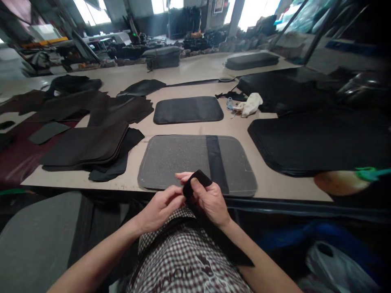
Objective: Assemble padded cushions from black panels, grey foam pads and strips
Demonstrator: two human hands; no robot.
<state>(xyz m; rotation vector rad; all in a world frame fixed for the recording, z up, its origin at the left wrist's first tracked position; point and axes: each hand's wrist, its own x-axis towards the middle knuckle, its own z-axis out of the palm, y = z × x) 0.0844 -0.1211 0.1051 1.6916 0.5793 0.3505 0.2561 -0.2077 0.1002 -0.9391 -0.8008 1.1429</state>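
My right hand (210, 201) is closed on a long black strip (218, 236), its thumb pressed on the folded upper end; the rest hangs down across my right forearm. My left hand (168, 203) has its fingers pinched together at the strip's left edge. Just beyond my hands lies a grey rounded panel (177, 158) at the table's front edge, with a dark band (217, 160) across its right part. Farther back is a smaller black rounded panel (188, 110).
Stacked dark panels (85, 144) lie at the left, and a large black stack (320, 142) at the right. A white cloth bundle (251, 105) sits behind it. An orange round object (339, 183) is at the front right edge. More stacks stand at the back.
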